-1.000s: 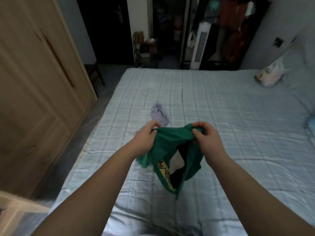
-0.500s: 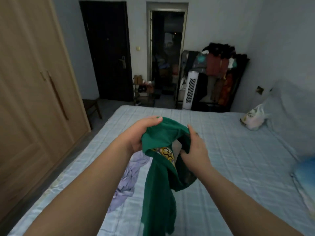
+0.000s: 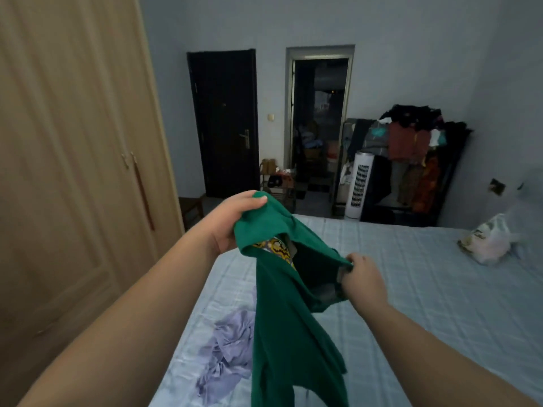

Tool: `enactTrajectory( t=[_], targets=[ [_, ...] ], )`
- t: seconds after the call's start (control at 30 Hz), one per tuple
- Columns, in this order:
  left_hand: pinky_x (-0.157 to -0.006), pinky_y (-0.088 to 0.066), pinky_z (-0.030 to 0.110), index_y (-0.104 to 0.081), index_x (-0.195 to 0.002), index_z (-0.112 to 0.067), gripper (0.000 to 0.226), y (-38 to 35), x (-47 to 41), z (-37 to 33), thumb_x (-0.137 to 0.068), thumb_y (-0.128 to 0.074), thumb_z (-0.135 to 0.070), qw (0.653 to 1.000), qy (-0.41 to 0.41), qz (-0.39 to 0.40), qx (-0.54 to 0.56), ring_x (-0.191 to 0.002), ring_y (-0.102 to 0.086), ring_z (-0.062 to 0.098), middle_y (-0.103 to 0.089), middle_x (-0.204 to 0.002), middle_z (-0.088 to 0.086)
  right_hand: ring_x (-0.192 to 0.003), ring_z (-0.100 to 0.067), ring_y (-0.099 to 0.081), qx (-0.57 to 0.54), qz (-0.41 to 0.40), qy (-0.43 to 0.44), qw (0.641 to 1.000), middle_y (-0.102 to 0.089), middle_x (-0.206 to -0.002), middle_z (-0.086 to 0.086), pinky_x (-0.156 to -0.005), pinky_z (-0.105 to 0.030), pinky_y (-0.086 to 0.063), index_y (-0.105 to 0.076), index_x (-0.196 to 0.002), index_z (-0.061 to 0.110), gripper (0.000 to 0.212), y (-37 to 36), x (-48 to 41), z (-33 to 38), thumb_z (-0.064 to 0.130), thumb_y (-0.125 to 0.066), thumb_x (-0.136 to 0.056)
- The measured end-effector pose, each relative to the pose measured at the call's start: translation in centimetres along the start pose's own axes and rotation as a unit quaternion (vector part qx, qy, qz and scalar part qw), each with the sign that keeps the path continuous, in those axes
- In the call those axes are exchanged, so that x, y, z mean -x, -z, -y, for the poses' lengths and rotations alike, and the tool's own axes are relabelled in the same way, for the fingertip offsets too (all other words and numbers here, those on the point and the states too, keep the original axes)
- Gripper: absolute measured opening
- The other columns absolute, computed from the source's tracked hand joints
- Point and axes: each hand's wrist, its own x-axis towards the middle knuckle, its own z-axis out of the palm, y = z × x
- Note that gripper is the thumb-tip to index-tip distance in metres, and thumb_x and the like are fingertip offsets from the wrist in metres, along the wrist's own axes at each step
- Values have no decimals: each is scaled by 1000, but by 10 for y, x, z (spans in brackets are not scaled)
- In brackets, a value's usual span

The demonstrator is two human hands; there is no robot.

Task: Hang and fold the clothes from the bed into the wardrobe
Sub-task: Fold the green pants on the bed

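The camera is sitting on the person's head, looking forward and slightly down; the left hand [image 3: 232, 221] and right hand [image 3: 364, 280] are appearing close before it; it is facing across the bed [image 3: 426, 274] toward the far door [image 3: 224, 121], wardrobe [image 3: 73, 171] at left.

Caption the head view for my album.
Left hand and right hand hold a green shirt above the bed, wardrobe shut.

The shirt [image 3: 289, 324] was green, with a yellow and black print inside. The bed [image 3: 417, 289] was pale blue with thin checked lines. A light purple cloth [image 3: 229, 351] lay by its left edge. The wardrobe [image 3: 73, 171] was light brown.
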Motion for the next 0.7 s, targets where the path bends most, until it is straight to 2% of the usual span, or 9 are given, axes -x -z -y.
enactTrajectory(
  t=[0.1, 0.17, 0.27, 0.33, 0.4, 0.43, 0.53, 0.6, 0.7],
  targets=[
    [-69, -58, 36, -57, -115, -16, 28, 25, -12, -10, -93, -53, 0, 997, 5, -64, -30, -85, -68, 26, -63, -108, 16, -74, -19, -55, -98, -20, -30, 995, -56, -90, -3, -62, -36, -47, -50, -92, 24, 12, 13, -21, 23, 17, -41, -91],
    [-73, -58, 41, -61, -116, -27, 43, 42, -21, -11, -92, -49, 7, 996, 7, -62, -63, -88, -67, 30, -62, -113, 19, -72, -20, -55, -142, -17, -51, 988, -56, -82, -3, -59, -34, -46, -46, -95, 25, 15, 22, -33, 39, 11, -40, -93],
    [-82, -58, 43, -72, -97, -22, 39, 64, -31, -9, -97, -46, 8, 984, 10, -42, -174, -89, -70, 30, -68, -111, 20, -73, -25, -59, -201, -22, -50, 978, -62, -84, -10, -62, -37, -48, -53, -99, 21, 19, 33, -56, 55, 8, -43, -91],
    [-77, -60, 33, -73, -89, -18, 30, 77, -38, -10, -98, -53, 2, 949, -11, -61, -310, -89, -72, 24, -72, -107, 13, -71, -26, -60, -257, -37, -42, 965, -65, -83, -11, -62, -36, -50, -61, -99, 17, 19, 44, -66, 67, 6, -49, -89],
    [-67, -52, 12, -72, -90, -23, 21, 91, -47, -16, -95, -62, -7, 877, -41, -85, -470, -89, -69, 14, -71, -105, -2, -72, -26, -64, -298, -43, -43, 953, -69, -85, -13, -65, -39, -54, -67, -99, 13, 18, 56, -78, 73, 3, -58, -87],
    [-64, -47, 8, -70, -94, -26, 17, 98, -52, -20, -94, -65, -10, 838, -53, -85, -536, -89, -65, 10, -68, -106, -6, -75, -27, -66, -310, -29, -43, 949, -70, -87, -14, -70, -41, -56, -69, -99, 11, 17, 61, -84, 74, 4, -62, -86],
    [-71, -46, 19, -62, -102, -33, 13, 115, -66, -27, -95, -65, -22, 764, -64, -78, -637, -92, -61, 11, -64, -106, -7, -86, -27, -69, -308, 15, -31, 951, -73, -90, -14, -80, -45, -57, -73, -99, 10, 13, 78, -97, 72, 9, -69, -86],
    [-81, -49, 30, -63, -99, -34, 6, 120, -77, -29, -97, -61, -29, 738, -70, -81, -666, -96, -62, 15, -67, -105, -6, -87, -28, -69, -273, 7, -18, 962, -73, -89, -10, -75, -43, -60, -73, -95, 16, 11, 91, -101, 71, 11, -64, -91],
    [-78, -46, 29, -65, -96, -29, 12, 118, -93, -30, -100, -55, -30, 759, -71, -84, -641, -96, -63, 17, -68, -98, -5, -75, -26, -64, -202, 14, -3, 979, -68, -84, -8, -60, -34, -55, -71, -93, 22, 26, 112, -102, 76, 9, -48, -97]
  ],
)
